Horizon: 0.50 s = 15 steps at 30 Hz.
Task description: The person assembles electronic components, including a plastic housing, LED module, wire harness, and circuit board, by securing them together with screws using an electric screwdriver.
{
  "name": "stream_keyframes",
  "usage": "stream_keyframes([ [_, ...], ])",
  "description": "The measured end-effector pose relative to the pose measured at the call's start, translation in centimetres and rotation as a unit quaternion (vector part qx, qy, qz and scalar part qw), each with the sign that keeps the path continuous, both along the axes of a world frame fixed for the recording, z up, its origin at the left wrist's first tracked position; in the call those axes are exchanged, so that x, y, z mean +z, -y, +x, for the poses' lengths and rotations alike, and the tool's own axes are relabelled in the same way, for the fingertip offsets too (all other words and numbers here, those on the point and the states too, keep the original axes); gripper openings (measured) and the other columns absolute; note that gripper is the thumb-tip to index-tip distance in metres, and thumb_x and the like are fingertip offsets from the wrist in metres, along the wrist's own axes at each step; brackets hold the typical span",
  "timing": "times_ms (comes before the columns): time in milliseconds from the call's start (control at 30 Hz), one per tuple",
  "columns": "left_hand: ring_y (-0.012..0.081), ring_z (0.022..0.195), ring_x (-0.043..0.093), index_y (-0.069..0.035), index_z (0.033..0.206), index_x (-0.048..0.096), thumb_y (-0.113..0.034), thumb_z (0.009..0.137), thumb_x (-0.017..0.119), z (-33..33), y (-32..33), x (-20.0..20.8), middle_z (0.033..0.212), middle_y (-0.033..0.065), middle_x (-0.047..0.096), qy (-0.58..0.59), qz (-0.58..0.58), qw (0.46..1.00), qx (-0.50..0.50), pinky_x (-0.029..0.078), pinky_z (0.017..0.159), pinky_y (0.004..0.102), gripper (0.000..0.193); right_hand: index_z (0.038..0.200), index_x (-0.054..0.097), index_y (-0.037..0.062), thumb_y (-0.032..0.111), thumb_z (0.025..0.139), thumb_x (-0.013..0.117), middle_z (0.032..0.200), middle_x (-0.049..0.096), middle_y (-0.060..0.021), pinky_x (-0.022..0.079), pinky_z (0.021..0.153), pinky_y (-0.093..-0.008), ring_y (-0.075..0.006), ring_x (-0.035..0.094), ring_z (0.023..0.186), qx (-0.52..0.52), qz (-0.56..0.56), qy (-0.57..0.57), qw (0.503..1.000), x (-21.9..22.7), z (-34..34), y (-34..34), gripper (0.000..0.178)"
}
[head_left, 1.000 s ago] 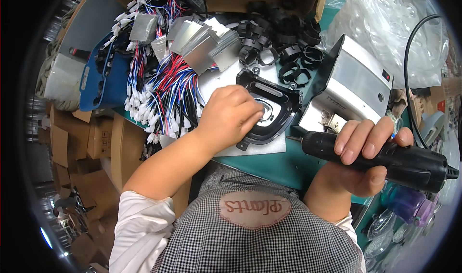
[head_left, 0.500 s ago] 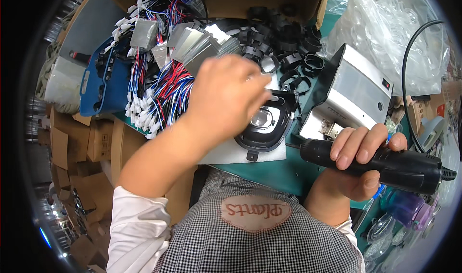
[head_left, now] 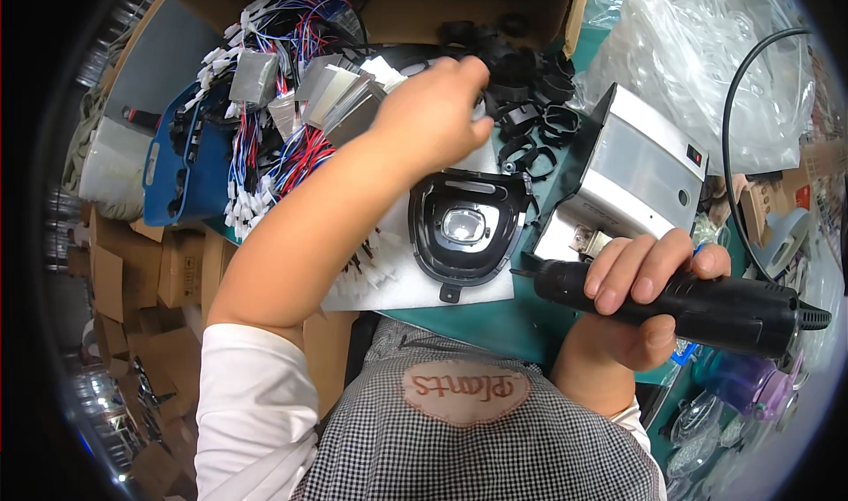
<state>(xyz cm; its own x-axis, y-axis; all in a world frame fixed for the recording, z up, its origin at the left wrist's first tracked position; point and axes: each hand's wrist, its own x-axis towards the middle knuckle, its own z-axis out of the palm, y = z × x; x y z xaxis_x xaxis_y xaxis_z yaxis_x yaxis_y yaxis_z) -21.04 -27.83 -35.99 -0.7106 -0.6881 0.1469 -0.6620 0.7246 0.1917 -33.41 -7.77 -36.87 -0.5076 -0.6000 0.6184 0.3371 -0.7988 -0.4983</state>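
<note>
My right hand [head_left: 643, 282] is wrapped round a black electric screwdriver [head_left: 707, 311], its bit pointing left. Left of that bit, a black lamp housing [head_left: 466, 258] with a clear oval lens [head_left: 464, 226] in its middle rests on a white foam sheet [head_left: 380, 293]. Beyond the housing, my left hand [head_left: 435, 117] reaches over the near edge of a heap of black plastic rings [head_left: 521, 73]. Its fingers are curled with the thumb beneath. A small shiny bit shows between thumb and fingers, too hidden to name.
Bundled coloured wires with white connectors [head_left: 243, 205] and stacked flat metal plates [head_left: 340, 104] lie left of the rings. A silver screw feeder [head_left: 632, 161] stands at right, before a clear plastic bag [head_left: 698, 68]. A blue bin [head_left: 168, 179] is far left; a black cable [head_left: 729, 139] arcs at right.
My left hand has moved away from above the lamp housing, farther out to the rings, so the housing is uncovered. My right hand keeps hold of the screwdriver, almost in the same place.
</note>
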Motion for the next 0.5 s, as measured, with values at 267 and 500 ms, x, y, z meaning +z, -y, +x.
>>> stream_keyframes([
  [267, 0.0200, 0.105, 0.058, -0.005, 0.092, 0.063, -0.005, 0.077, 0.068, 7.4, -3.3, 3.4, 0.099, 0.0070, 0.060, -0.170, 0.325, 0.929, -0.049, 0.047, 0.086, 0.0315, 0.016, 0.123, 0.037, 0.0076, 0.013, 0.081, 0.072, 0.084, 0.055, -0.0089, 0.052, 0.057, -0.0343, -0.0199, 0.061, 0.063, 0.000, 0.012, 0.003, 1.000, 0.0, 0.2, 0.1, 0.054],
  [500, 0.0321, 0.113, 0.054, -0.010, 0.081, 0.067, -0.006, 0.066, 0.076, 9.0, -7.0, -0.3, 0.107, 0.0078, 0.063, -0.103, 0.106, 0.970, -0.194, 0.043, 0.094, 0.0416, 0.019, 0.125, 0.039, 0.0064, 0.011, 0.080, 0.071, 0.084, 0.054, -0.0089, 0.052, 0.056, -0.0343, -0.0205, 0.060, 0.062, -0.001, 0.007, -0.002, 1.000, -0.2, 0.3, 0.3, 0.055],
])
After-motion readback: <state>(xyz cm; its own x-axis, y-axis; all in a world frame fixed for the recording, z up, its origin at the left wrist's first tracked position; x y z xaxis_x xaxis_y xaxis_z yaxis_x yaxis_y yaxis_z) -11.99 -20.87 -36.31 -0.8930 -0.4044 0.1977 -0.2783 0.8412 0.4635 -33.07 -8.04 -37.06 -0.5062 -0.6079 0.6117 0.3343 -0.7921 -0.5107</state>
